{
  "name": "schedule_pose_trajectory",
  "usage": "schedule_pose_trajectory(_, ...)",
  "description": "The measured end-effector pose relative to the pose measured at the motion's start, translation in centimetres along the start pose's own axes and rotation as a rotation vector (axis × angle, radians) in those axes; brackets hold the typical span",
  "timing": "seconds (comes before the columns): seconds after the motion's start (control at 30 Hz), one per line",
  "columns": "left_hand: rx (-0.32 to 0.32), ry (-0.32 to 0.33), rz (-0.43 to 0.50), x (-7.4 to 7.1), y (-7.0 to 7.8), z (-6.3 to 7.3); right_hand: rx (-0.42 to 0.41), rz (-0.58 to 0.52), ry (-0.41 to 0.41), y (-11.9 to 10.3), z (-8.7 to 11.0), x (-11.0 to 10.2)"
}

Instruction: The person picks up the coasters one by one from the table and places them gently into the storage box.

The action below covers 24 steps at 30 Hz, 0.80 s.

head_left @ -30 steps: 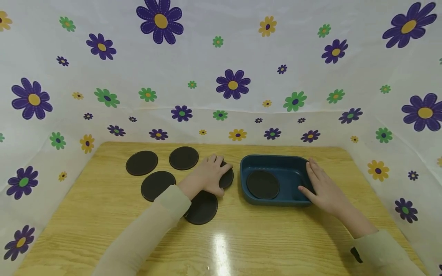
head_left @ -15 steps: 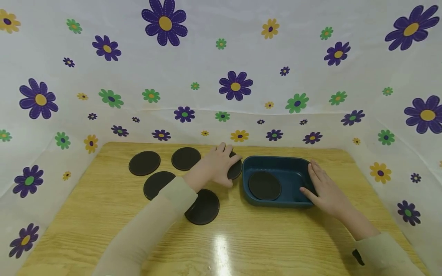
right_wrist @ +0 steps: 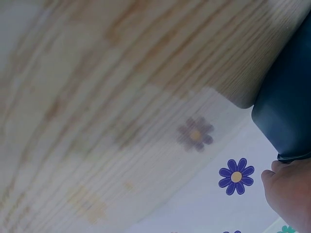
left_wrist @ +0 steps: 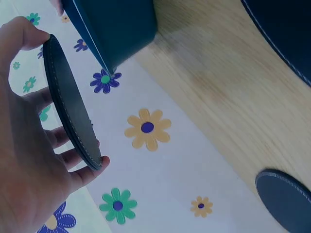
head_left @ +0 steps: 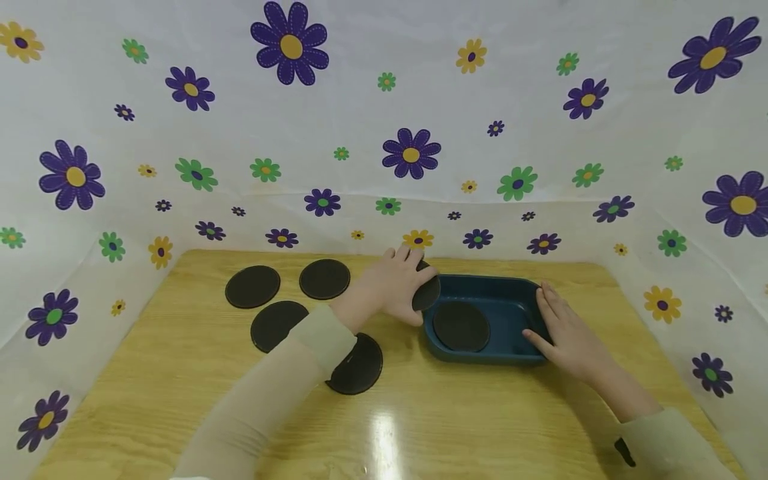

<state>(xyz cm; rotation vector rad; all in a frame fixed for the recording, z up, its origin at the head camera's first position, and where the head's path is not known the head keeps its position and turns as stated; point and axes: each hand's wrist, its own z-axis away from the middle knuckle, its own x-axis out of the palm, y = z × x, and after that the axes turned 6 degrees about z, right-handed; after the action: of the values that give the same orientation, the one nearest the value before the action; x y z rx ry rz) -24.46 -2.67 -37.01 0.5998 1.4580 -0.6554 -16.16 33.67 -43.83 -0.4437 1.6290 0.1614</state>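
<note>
Black, with a stitched edge, a thin round disc [head_left: 427, 295] is pinched in the person's left hand [head_left: 393, 285], held clear of the pale yellow-brown wood-grain table [head_left: 468, 420]. The left wrist view shows the grip: the thumb presses one edge, the fingertips lie spread along the opposite edge, and the disc is seen nearly side-on between them. From the head view it is tilted and overlaps the left end of a dark teal-blue, rounded rectangular bin [head_left: 486, 359]; whether it touches the rim cannot be told.

The right hand [head_left: 567, 337] is at the bin's other end, well apart from the held disc. Its fingers lie straight and close together against the right end near the far corner, while the thumb stands apart, its tip over the inside.

Within the bin, a second black disc [head_left: 461, 327] lies at the left part of the floor, between the two hands and closer to the left one. Four more black discs rest on the table to the left of the bin: two far ones [head_left: 253, 287] [head_left: 325, 279], a middle one [head_left: 275, 325], and a near one [head_left: 363, 367], partly hidden by the pale left sleeve [head_left: 270, 393]. White flower-printed cloth [head_left: 336, 87] stands behind.
</note>
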Motion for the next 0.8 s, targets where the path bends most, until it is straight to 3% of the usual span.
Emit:
schedule_pose_trajectory(0.43,0.091,0.073,-0.003,1.5,2.9,-2.3,0.026,-0.01,-0.025,-0.1,-0.1,0.0)
schedule_pose_trajectory(0.8,0.128,0.064,-0.024,2.6,5.3,-3.5,0.029,-0.016,-0.036,0.0,-0.1,0.0)
